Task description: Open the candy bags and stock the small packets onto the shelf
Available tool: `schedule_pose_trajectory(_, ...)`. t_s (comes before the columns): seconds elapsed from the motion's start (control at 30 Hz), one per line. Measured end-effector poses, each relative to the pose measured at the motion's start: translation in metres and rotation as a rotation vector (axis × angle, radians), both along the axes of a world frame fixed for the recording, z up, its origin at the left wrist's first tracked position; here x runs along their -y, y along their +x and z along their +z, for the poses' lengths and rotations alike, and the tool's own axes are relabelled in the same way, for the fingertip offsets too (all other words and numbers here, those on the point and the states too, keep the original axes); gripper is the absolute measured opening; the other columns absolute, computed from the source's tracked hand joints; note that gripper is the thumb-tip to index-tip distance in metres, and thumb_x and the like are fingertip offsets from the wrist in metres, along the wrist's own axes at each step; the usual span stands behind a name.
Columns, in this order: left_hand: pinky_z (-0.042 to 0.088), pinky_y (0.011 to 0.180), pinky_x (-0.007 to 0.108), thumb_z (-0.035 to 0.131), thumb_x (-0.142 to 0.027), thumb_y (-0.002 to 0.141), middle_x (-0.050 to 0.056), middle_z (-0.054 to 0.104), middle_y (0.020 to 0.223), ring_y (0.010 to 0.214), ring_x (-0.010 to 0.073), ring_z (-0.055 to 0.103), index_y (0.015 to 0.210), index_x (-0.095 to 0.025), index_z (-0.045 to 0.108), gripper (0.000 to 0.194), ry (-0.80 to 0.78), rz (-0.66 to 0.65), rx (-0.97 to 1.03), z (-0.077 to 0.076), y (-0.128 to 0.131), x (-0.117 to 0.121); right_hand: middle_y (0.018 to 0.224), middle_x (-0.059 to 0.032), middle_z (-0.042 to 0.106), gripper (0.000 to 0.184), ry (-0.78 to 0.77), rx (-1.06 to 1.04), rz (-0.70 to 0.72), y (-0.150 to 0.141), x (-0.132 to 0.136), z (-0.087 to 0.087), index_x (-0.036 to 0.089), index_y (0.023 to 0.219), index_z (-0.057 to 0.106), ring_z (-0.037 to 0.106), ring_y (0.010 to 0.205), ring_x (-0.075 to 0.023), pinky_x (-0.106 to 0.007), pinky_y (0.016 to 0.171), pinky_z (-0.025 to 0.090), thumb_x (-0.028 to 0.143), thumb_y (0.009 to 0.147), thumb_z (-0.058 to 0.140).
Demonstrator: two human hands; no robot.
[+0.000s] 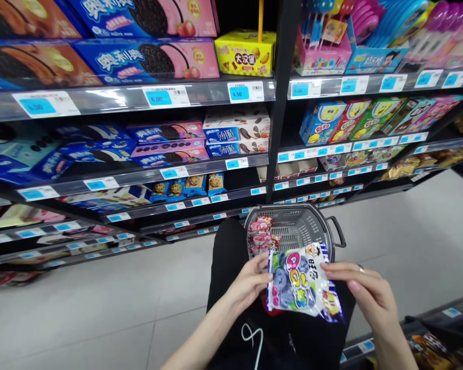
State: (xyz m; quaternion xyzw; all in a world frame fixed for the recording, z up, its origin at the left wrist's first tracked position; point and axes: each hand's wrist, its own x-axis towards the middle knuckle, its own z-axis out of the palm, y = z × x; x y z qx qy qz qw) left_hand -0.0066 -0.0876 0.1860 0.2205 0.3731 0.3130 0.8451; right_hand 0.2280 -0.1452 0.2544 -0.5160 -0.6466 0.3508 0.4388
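Note:
A packet of blueberry gummy candy (pixel 299 282), white with blue edges and printed berries, is in front of me above my lap. My left hand (pixel 250 282) grips its left edge between thumb and fingers. From the right, my right hand (pixel 370 293) reaches over, a ring on one finger, its outstretched fingertips touching the packet's right edge. The thumb lies off the packet. Just beyond the packet stands a grey shopping basket (pixel 312 226). Several small red and pink packets (pixel 263 231) lie in the basket's left side; the candy packet hides its near rim.
Shelves ahead hold cookie boxes (pixel 146 60), a yellow box (pixel 247 54) and small cartoon snack boxes (pixel 322 122). The basket's handle (pixel 337 231) sticks out to the right. Another low shelf (pixel 440 329) stands at lower right. Pale floor tiles (pixel 111 308) show at left.

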Motion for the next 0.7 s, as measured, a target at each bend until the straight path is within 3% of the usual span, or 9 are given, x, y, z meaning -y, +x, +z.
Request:
schedule_pose_trajectory(0.07,0.051,0.065,0.024,0.073,-0.015,0.056,0.01,0.065,0.089,0.074,0.0162,0.063,0.094,-0.01,0.063,0.04,-0.018,-0.16,0.024,-0.004,0.001,0.005,0.098,-0.0115,0.066,0.021,-0.143,-0.154,-0.101,-0.001,-0.001,-0.008,0.02,0.092,0.066,0.061,0.091,-0.0252,-0.034,0.072,0.053,0.031,0.078,0.056)
schedule_pose_trajectory(0.17,0.051,0.056,0.025,0.073,-0.021,0.056,0.01,0.068,0.075,0.063,0.0181,0.064,0.087,-0.007,0.065,0.035,0.018,-0.205,-0.092,-0.016,0.006,0.017,0.112,-0.0122,0.06,0.049,-0.44,-0.305,-0.211,-0.002,-0.001,-0.025,0.021,0.114,0.053,0.063,0.087,-0.0226,-0.032,0.068,0.055,0.036,0.069,0.066)
schedule_pose_trajectory(0.23,0.051,0.054,0.025,0.074,-0.024,0.055,0.009,0.068,0.07,0.06,0.0185,0.064,0.084,-0.008,0.065,0.034,0.065,-0.151,-0.178,-0.027,0.01,0.025,0.104,-0.0109,0.064,0.054,-0.595,-0.338,-0.171,0.0,0.001,-0.041,0.019,0.115,0.053,0.064,0.081,-0.0217,-0.034,0.068,0.054,0.04,0.067,0.067)
schedule_pose_trajectory(0.33,0.05,0.056,0.027,0.071,-0.027,0.059,0.008,0.069,0.07,0.061,0.0189,0.064,0.084,-0.008,0.066,0.032,0.143,-0.155,-0.24,-0.043,0.014,0.034,0.079,-0.0063,0.069,0.038,-0.706,-0.214,-0.019,0.004,0.008,-0.071,0.014,0.093,0.063,0.064,0.071,-0.0217,-0.032,0.063,0.053,0.043,0.068,0.065)
schedule_pose_trajectory(0.4,0.051,0.062,0.031,0.067,-0.028,0.064,0.008,0.069,0.074,0.067,0.021,0.064,0.085,-0.01,0.066,0.028,0.265,-0.236,-0.304,-0.052,0.01,0.033,0.073,-0.0049,0.069,0.031,-0.673,-0.033,-0.005,0.006,0.008,-0.088,0.014,0.083,0.064,0.064,0.069,-0.0224,-0.032,0.061,0.052,0.042,0.072,0.06)
schedule_pose_trajectory(0.47,0.049,0.074,0.037,0.061,-0.028,0.069,0.009,0.069,0.084,0.08,0.0241,0.063,0.09,-0.014,0.066,0.025,0.488,-0.321,-0.478,-0.063,-0.002,0.024,0.074,-0.0048,0.069,0.027,-0.562,0.188,-0.032,0.004,0.0,-0.103,0.015,0.081,0.064,0.064,0.072,-0.0229,-0.032,0.063,0.051,0.04,0.078,0.053)
schedule_pose_trajectory(0.57,0.03,0.096,0.049,0.059,-0.027,0.071,0.012,0.058,0.115,0.111,0.0309,0.047,0.109,-0.019,0.06,0.039,0.818,-0.303,-1.038,-0.087,-0.032,0.001,0.08,-0.0055,0.068,0.026,-0.349,0.553,0.031,-0.011,-0.032,-0.122,0.018,0.085,0.065,0.063,0.076,-0.0215,-0.031,0.069,0.048,0.029,0.085,0.042)
schedule_pose_trajectory(0.63,0.017,0.098,0.058,0.056,-0.029,0.073,0.016,0.041,0.132,0.125,0.0362,0.028,0.123,-0.018,0.048,0.052,0.834,-0.202,-1.479,-0.107,-0.053,-0.013,0.085,-0.0058,0.067,0.025,-0.267,0.778,0.14,-0.028,-0.064,-0.138,0.02,0.092,0.064,0.062,0.081,-0.0198,-0.029,0.072,0.046,0.02,0.085,0.04)
schedule_pose_trajectory(0.7,0.017,0.095,0.062,0.054,-0.036,0.075,0.02,0.025,0.14,0.127,0.0407,0.019,0.131,-0.018,0.036,0.062,0.776,-0.169,-1.725,-0.127,-0.069,-0.022,0.091,-0.0062,0.067,0.027,-0.276,0.961,0.245,-0.046,-0.099,-0.158,0.023,0.098,0.063,0.061,0.087,-0.0189,-0.026,0.073,0.045,0.015,0.083,0.042)
